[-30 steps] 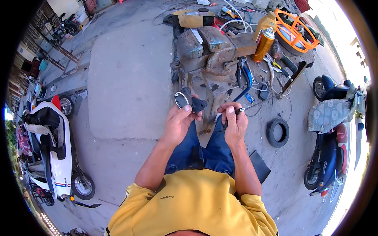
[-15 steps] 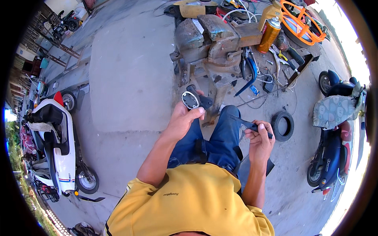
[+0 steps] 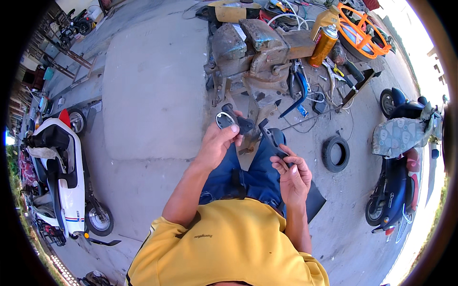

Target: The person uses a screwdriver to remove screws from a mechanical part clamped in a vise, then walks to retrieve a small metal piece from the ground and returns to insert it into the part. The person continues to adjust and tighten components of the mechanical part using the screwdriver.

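Note:
My left hand (image 3: 215, 144) is closed around a black part with a round face edged by a pale ring (image 3: 225, 120); its dark arms stick out beyond my fingers, and its exact kind is unclear. To the right, my right hand (image 3: 295, 177) grips a slim black bracket-like piece (image 3: 271, 135) by its lower end. The hooked upper end of that piece tilts up and left toward the ringed part. A gap separates the two pieces. Both hands are over my knees, just on the near side of a worn metal bench vise (image 3: 257, 57).
Beside the vise stand a gold spray can (image 3: 323, 46) and an orange wheel-like frame (image 3: 365, 31), with pliers (image 3: 332, 76) and a blue-handled tool (image 3: 299, 93) nearby. A tyre (image 3: 327, 155) lies at right. A white scooter (image 3: 70, 198) stands left, a dark blue one (image 3: 397, 186) right.
My right hand has moved left, toward my left hand, and its black piece has turned so the hooked end points up. My left hand still holds the ringed part almost as before.

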Available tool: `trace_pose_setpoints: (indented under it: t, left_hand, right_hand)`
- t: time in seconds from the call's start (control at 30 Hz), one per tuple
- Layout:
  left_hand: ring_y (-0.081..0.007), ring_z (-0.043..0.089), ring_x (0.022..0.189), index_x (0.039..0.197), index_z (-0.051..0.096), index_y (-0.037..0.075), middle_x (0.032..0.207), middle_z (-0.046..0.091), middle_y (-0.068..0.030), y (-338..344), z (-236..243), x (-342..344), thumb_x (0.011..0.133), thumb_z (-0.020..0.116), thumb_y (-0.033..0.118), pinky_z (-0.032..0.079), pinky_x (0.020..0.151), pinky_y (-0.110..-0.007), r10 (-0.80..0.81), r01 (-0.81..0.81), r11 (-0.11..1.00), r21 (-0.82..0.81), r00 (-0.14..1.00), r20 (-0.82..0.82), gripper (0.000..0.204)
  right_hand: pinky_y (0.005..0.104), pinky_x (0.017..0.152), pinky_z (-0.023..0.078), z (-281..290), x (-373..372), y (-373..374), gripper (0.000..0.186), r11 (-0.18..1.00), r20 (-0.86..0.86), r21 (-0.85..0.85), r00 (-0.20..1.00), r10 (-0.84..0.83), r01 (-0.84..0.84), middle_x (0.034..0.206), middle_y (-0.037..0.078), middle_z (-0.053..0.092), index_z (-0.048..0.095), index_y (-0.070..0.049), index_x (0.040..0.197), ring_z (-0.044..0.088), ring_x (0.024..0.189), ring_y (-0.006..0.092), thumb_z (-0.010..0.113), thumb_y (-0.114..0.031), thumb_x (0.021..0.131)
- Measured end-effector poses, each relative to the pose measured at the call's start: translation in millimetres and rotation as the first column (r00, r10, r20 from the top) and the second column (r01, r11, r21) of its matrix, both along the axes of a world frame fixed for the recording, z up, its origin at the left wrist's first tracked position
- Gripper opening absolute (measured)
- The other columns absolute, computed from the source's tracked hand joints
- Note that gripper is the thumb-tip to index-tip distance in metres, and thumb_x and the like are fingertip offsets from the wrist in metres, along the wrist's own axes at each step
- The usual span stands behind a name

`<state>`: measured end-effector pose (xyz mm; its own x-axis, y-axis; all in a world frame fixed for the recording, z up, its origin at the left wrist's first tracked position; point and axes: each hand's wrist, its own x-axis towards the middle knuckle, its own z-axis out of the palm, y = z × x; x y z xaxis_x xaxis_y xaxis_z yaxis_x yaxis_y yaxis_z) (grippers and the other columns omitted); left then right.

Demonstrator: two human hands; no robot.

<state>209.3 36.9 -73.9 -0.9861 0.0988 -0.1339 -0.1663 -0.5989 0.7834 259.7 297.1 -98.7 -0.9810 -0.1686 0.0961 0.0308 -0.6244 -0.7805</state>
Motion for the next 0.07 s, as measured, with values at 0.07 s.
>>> trace_pose_setpoints:
  t: [0.07]
  left_hand:
    - [-0.0188, 0.062, 0.093, 0.147, 0.054, 0.002, 0.127, 0.068, -0.0119, -5.5, -3.2, -1.5, 0.096, 0.079, 0.036, 0.053, 0.083, -0.036, -0.028, 0.025, 0.997, 0.069, 0.998, 0.048, 0.066]
  right_hand:
    - [0.0521, 0.118, 0.052, 6.6, 1.2, -2.1, 0.064, 0.989, -0.034, 0.143, 0.999, 0.029, -0.024, 0.158, 0.029, 0.054, 0.059, 0.009, 0.146, 0.066, 0.135, 0.0416, 0.075, -0.038, 0.105]
